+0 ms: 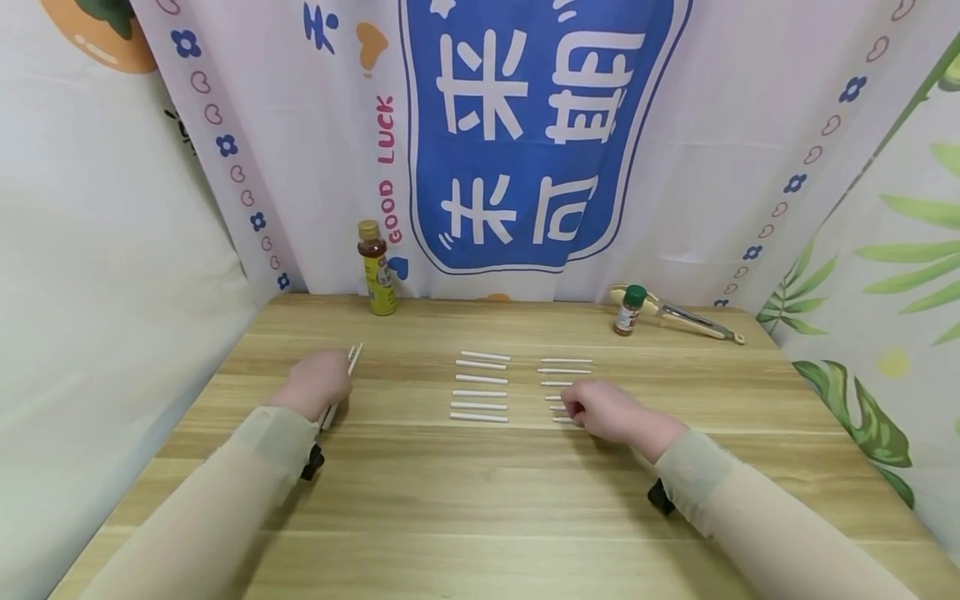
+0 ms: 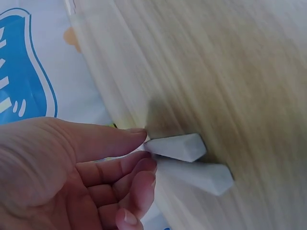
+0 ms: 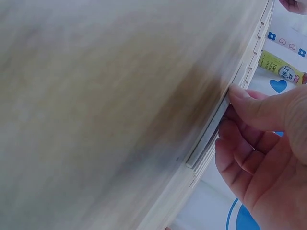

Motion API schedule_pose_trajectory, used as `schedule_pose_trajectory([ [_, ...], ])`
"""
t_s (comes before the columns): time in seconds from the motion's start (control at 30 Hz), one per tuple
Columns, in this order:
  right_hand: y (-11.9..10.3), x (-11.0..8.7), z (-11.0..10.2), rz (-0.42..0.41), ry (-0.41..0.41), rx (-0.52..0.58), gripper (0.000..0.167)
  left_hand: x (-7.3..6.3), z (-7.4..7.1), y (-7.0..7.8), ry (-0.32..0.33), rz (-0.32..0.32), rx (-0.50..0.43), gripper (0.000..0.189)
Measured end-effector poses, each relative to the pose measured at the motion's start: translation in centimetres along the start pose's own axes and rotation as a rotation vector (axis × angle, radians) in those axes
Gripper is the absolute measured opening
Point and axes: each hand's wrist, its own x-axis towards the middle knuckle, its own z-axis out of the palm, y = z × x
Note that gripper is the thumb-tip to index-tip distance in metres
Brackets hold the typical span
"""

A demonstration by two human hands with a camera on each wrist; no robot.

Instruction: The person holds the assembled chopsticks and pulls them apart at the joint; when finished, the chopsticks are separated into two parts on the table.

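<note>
My left hand [image 1: 315, 383] is at the left of the table, pinching two slim white chopsticks [image 2: 199, 176] between thumb and fingers. Their square, thicker ends point away from the fingertips in the left wrist view. My right hand [image 1: 603, 410] is over the right column of thin white stick pieces [image 1: 566, 361]. Its thumb and fingers pinch the nearest white stick [image 3: 207, 139], which lies low along the table; the hand covers part of it in the head view. Between the hands, several thicker white sticks [image 1: 480, 393] form a column, lying roughly parallel.
A yellow-labelled bottle [image 1: 380, 279] with a gold cap stands at the back left. A small green-capped jar [image 1: 630, 311] and tongs [image 1: 693, 321] are at the back right. Printed cloth [image 1: 337, 167] hangs behind the wooden table [image 1: 480, 500].
</note>
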Motion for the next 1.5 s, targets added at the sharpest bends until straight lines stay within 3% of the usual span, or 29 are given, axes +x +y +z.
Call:
schedule_pose_trajectory([
  [0.13,-0.1,0.0,-0.1,-0.011,0.000,0.006,0.030,-0.1,0.1,0.2,-0.041,0.007,-0.002,0.013],
  [0.33,-0.2,-0.1,-0.1,-0.021,0.001,0.004,0.030,-0.2,0.1,1.1,-0.120,0.011,-0.091,0.009],
  [0.43,-0.2,-0.1,-0.1,-0.020,0.003,0.003,0.029,0.0,-0.1,2.1,-0.119,0.058,-0.210,0.010],
  [0.63,-0.4,-0.2,-0.2,-0.012,0.012,-0.022,0.028,0.7,-0.2,5.4,-0.147,0.249,-0.609,0.013],
  [0.7,-0.4,-0.2,-0.2,0.001,0.005,-0.032,0.027,0.5,-0.3,6.8,-0.176,0.281,-0.671,0.014],
  [0.8,-0.5,-0.2,-0.5,0.030,-0.012,-0.039,0.025,0.1,-0.2,9.1,-0.183,0.363,-0.655,0.013],
  [0.9,-1.0,0.0,-1.0,0.048,0.027,-0.031,0.020,-0.2,0.2,11.4,-0.166,0.465,-0.590,0.009],
  [1.03,-2.4,0.5,-2.1,0.030,0.225,0.022,0.009,-0.9,0.5,14.0,-0.161,0.541,-0.505,0.006],
  [1.13,-3.9,0.8,-2.7,-0.050,0.335,0.050,0.006,-1.4,0.7,15.5,-0.169,0.577,-0.469,0.005],
  [1.3,-5.8,1.1,-2.4,-0.196,0.258,0.054,0.009,-1.9,1.0,17.2,-0.147,0.636,-0.439,0.006],
  [1.5,-6.0,0.9,-2.0,-0.226,0.204,0.132,0.016,-2.3,1.0,18.1,-0.121,0.700,-0.352,0.017],
])
